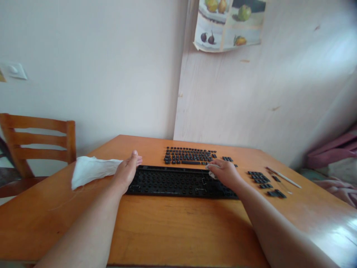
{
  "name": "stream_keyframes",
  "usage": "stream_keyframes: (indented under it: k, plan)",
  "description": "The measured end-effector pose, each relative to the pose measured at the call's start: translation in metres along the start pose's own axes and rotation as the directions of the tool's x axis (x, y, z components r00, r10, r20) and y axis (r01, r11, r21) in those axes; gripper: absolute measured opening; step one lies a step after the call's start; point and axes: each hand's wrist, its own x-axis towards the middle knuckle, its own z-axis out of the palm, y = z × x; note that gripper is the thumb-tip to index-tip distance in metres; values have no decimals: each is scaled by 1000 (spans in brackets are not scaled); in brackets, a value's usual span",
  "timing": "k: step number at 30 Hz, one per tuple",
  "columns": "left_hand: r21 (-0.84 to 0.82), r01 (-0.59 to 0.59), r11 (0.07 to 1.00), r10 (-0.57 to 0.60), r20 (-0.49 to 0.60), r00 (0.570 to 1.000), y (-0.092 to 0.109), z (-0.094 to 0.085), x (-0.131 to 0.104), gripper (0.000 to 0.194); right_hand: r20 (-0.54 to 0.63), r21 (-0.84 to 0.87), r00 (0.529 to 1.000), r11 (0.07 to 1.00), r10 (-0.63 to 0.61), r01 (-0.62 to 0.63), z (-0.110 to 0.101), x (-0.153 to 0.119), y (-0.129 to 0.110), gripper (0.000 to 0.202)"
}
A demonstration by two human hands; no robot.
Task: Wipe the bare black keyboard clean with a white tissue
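Across the middle of an orange-brown wooden desk [178, 227] lies a long black plastic keyboard base [173, 181], caps off, so all the little key mounts are showing. The right hand [225, 173] is over toward the keyboard's right end, grip pinching a small crumpled white wad [212, 173] at the back part of it. The left hand [127, 170] is at the keyboard's left end, grip loosely spread, fingers out and thumb up; can't really tell how firmly it's touching. Just behind the keyboard, a bunch of black plastic keycaps [191, 162] is laid out in rows. Off to the keyboard's right there's a slim whitish stick [287, 178], and left of it a rumpled white sheet [93, 170], cloth or tissue.
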Motion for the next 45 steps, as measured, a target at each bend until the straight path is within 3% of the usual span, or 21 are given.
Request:
stream_keyframes:
  k: [7,13,18,28,45]
  plan:
    - [-115,100,988,-106,-49,993,-7,2,9,83,120,-217,993,976,16,11,2,18,-5,21]
    - [-162,114,980,-125,-60,990,-11,2,11,85,228,-281,972,960,52,15,6,35,-5,19]
    - [-180,106,978,-119,-63,991,-13,3,12,86,300,-262,954,963,20,62,9,44,-8,16]
    - [-173,125,977,-139,-73,988,-10,5,11,89,403,-139,915,989,18,41,21,57,-27,11]
    - [-207,108,972,-127,-82,988,-10,5,8,86,483,-45,874,996,-46,77,70,70,-84,10]
